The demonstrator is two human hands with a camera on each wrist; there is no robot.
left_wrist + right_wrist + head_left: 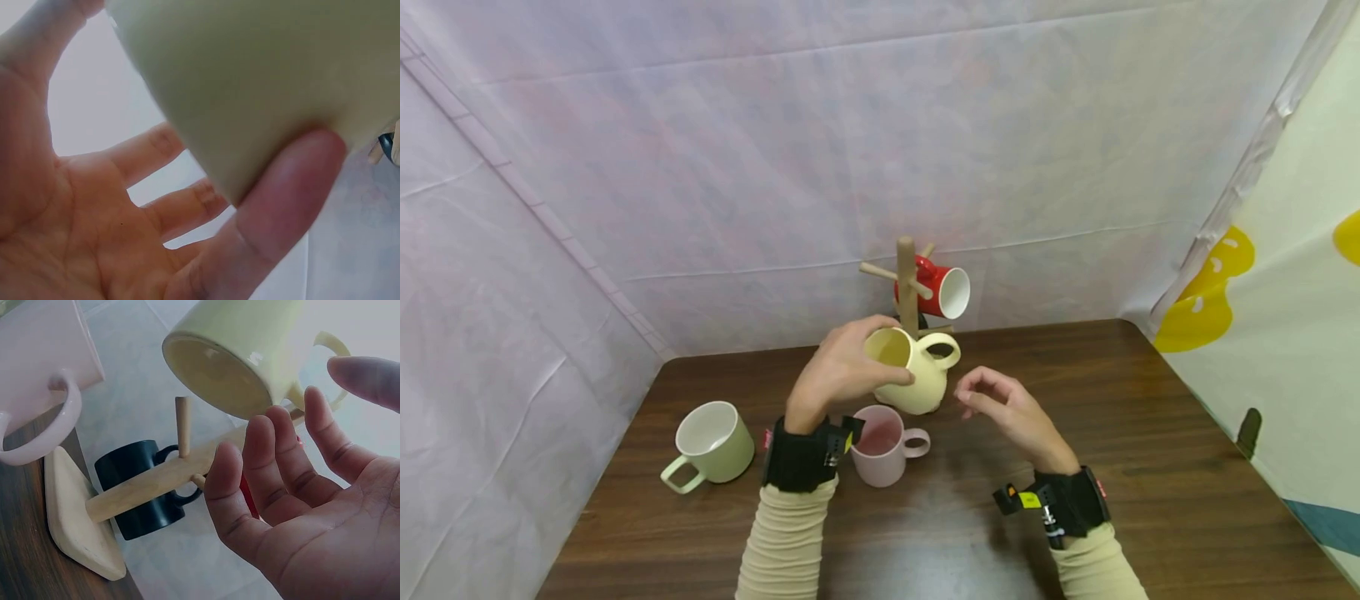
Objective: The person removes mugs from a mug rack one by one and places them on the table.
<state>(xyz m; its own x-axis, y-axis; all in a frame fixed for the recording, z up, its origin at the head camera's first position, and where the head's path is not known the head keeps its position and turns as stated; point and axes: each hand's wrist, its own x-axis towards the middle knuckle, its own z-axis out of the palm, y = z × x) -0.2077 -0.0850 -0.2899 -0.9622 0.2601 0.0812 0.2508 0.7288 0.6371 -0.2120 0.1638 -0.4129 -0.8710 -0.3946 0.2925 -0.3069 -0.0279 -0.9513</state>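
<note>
A person's two hands work above a dark wooden counter (1150, 467) backed by white fabric walls. The left hand (838, 371) grips a pale yellow mug (910, 371), fingers and thumb curled round its rim and body, holding it lifted off the counter and tilted, with its handle pointing toward the right. The left wrist view shows the thumb (287, 187) pressed against the mug's side (262, 75). The right hand (1003, 408) hovers just beside the mug's handle, fingers loosely curled and apart, holding nothing and not touching the mug. From the right wrist view, the mug's underside (215, 372) sits above the open fingers (281, 456).

Directly behind the yellow mug stands a wooden mug tree (907, 283) with pegs. A red mug (940, 292) hangs on its right side, mouth facing right. The right wrist view shows a black mug (140, 487) behind the tree's post and its flat wooden base (75, 519).

On the counter, a pink mug (883, 446) stands upright just below the left wrist. A light green mug (711, 442) stands well to the left, its handle toward the near edge.
</note>
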